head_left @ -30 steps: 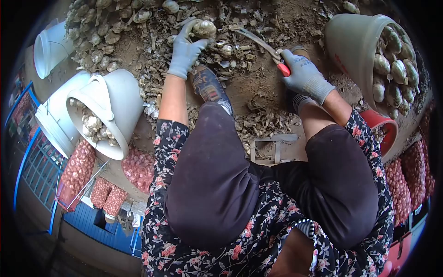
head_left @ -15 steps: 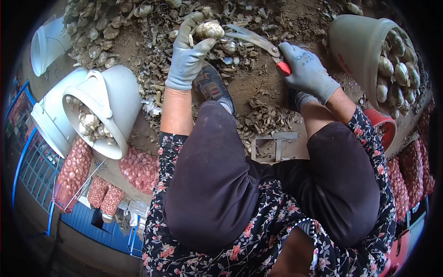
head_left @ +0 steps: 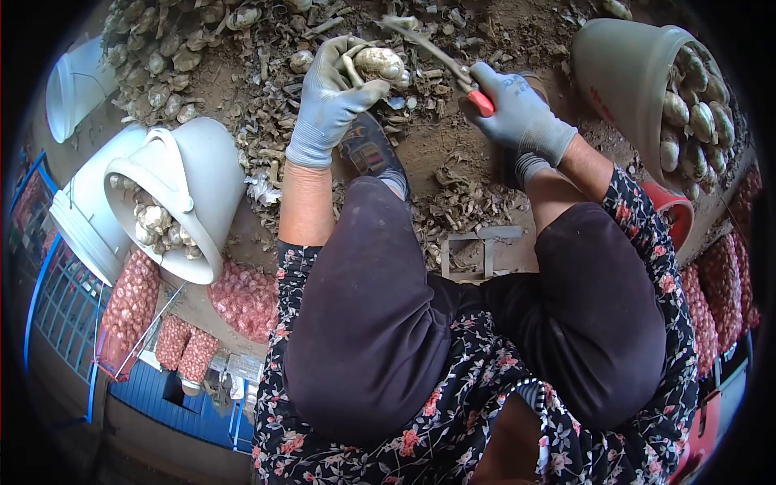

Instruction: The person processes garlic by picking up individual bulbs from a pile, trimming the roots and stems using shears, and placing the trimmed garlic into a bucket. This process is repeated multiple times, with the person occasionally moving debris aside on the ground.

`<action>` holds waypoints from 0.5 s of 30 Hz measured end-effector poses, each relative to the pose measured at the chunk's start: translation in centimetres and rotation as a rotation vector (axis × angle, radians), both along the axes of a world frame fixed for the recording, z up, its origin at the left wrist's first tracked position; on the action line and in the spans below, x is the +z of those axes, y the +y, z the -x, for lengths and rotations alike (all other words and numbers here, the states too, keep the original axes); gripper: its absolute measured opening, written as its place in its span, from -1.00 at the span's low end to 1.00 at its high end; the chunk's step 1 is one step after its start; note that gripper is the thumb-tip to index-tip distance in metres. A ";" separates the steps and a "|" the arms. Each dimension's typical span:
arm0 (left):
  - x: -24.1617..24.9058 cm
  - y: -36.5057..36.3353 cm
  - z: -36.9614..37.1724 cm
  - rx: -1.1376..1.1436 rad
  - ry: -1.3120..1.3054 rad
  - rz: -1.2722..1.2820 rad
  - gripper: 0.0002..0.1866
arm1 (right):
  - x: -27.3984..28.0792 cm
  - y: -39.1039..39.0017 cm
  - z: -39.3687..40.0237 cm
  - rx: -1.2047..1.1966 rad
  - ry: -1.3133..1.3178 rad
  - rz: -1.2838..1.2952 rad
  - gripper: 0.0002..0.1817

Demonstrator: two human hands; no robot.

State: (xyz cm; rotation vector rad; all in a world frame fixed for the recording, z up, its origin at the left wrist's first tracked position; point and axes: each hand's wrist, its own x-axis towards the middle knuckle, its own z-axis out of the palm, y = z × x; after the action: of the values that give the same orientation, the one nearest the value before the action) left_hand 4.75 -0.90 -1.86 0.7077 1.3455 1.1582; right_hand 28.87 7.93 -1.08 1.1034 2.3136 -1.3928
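My left hand (head_left: 330, 101), in a grey-blue work glove, is closed around a garlic bulb (head_left: 378, 65) with a pale, dirt-streaked skin. Its fingers curl over the bulb's left side, and the thumb lies beneath. To the right, my gloved right hand (head_left: 517, 109) grips pruning shears (head_left: 440, 61) by their red handle. The blades point up and left, with the tip above the bulb and apart from it. Dry stalks and peeled skins (head_left: 453, 190) cover the soil below both hands.
A white bucket (head_left: 214, 170) with garlic lies tipped at the left, with other white buckets behind it. A fuller bucket (head_left: 610, 81) leans at the right, near a red bucket (head_left: 675, 214). Unworked garlic (head_left: 174, 61) is heaped upper left; red mesh sacks (head_left: 129, 299) stand behind.
The shears have swung upward and turned, their tip now higher and further left. The garlic bulb has rotated in my left hand, which sits slightly lower.
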 end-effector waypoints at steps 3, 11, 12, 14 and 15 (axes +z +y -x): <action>-0.5 -0.4 0.4 0.033 -0.047 0.036 -0.40 | -0.6 -0.2 -0.7 -0.071 0.061 -0.060 -0.59; -0.6 0.1 -0.1 -0.025 0.683 0.004 -0.51 | -0.9 -0.7 -1.0 0.028 -0.069 -0.117 -0.46; -0.5 0.2 -0.4 -0.017 0.759 -0.031 -0.51 | -1.2 -0.7 -1.1 0.036 -0.074 -0.082 -0.43; -0.2 0.5 -0.9 -0.009 0.833 -0.069 -0.51 | -1.0 -0.8 -0.4 0.035 -0.052 -0.075 -0.41; 0.1 0.7 -1.1 -0.011 0.878 -0.104 -0.50 | -1.0 -0.8 -0.1 0.033 -0.051 -0.079 -0.41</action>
State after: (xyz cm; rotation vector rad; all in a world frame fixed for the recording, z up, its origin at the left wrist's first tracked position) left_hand 5.87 -0.18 -1.81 1.3931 1.9949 0.9319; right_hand 28.92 7.10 -2.11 1.1040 2.3576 -1.2564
